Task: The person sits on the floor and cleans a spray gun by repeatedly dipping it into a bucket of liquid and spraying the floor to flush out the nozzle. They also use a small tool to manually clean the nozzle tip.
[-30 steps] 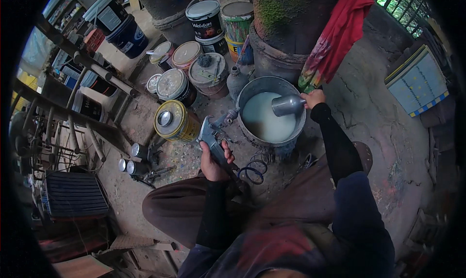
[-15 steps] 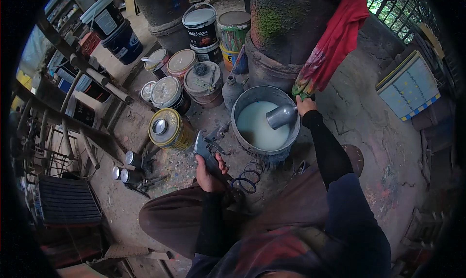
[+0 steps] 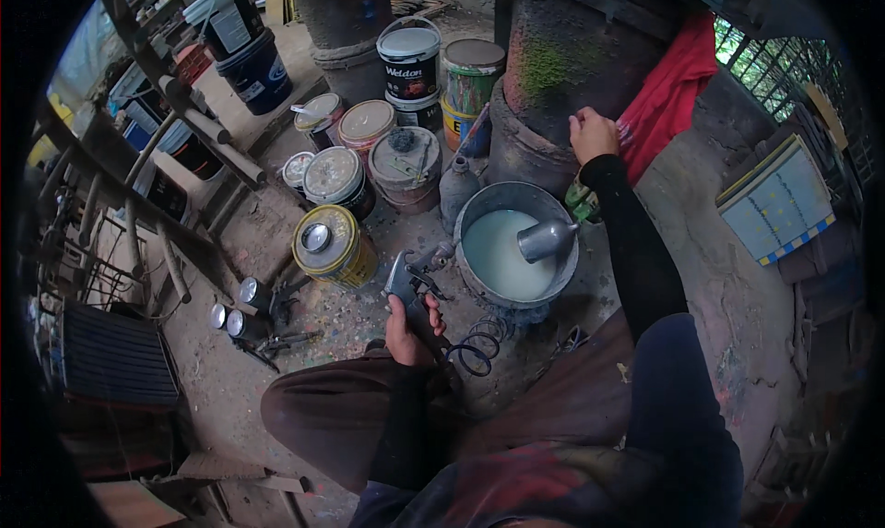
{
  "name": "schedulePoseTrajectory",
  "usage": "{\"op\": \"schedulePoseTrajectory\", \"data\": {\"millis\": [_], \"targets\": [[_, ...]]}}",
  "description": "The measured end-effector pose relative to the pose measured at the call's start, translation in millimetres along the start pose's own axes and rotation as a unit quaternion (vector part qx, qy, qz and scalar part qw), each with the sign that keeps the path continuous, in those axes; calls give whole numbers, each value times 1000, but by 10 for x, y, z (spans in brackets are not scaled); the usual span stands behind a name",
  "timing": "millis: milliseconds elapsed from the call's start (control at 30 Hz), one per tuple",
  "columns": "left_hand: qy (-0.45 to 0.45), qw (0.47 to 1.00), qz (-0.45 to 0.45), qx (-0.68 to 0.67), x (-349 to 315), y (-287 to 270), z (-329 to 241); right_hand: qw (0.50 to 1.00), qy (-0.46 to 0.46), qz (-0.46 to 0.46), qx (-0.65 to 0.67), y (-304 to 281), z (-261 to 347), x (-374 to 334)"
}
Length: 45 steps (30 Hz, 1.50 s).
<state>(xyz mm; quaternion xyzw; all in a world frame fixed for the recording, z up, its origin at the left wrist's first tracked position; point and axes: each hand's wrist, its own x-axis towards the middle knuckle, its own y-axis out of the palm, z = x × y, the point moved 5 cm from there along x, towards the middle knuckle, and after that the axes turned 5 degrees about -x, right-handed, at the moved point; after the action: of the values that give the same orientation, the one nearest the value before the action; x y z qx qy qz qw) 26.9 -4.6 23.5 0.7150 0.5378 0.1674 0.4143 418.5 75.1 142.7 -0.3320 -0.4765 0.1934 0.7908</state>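
In my left hand (image 3: pixel 407 332) is a grey metal spray gun (image 3: pixel 402 277), gripped by its handle with the nozzle end pointing up and away. A dark coiled hose (image 3: pixel 476 359) lies just right of it. My right hand (image 3: pixel 595 136) is raised beside a hanging red cloth (image 3: pixel 668 99), in front of a large dark pot (image 3: pixel 562 58). Its fingers are curled, and whatever they may hold is hidden. Below it, a grey bucket (image 3: pixel 470 268) of milky whitish liquid (image 3: pixel 502 261) stands between my knees and the pot. A metal cup (image 3: pixel 546 240) rests tilted in the bucket, against its right side.
A yellow can (image 3: pixel 355 261) and several lidded paint tubs (image 3: pixel 406 159) stand left of the bucket, beside a grey bottle (image 3: pixel 458 194). Small cans (image 3: pixel 249 325) lie farther left, near a wooden rack (image 3: pixel 157 224). Framed panels (image 3: pixel 779 201) lean at the right.
My right hand has left the cup and the cloth's lower end and risen along the cloth. The left hand still grips the spray gun. The whole view has shifted slightly.
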Motion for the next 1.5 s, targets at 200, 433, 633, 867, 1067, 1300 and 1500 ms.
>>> {"op": "schedulePoseTrajectory", "data": {"millis": [200,433,633,867,1067,1300,1500], "targets": [[-6,1000,-8,8,-17,21,-26,982,5,-5,189,-537,384,153],[-35,999,10,0,12,70,63,739,106,205,633,-749,882,-561],[-67,997,20,20,4,100,64,697,49,351,623,-866,1406,-1152],[-52,998,-19,-9,4,136,39,726,-8,332,602,-678,1554,-1443],[-45,998,-40,-21,1,153,28,756,-98,315,565,-649,1566,-1466],[-61,998,-7,-4,5,139,39,806,-207,261,489,-731,1638,-1445],[-79,997,16,11,-7,147,53,803,-248,244,485,-766,1678,-1460]]}}
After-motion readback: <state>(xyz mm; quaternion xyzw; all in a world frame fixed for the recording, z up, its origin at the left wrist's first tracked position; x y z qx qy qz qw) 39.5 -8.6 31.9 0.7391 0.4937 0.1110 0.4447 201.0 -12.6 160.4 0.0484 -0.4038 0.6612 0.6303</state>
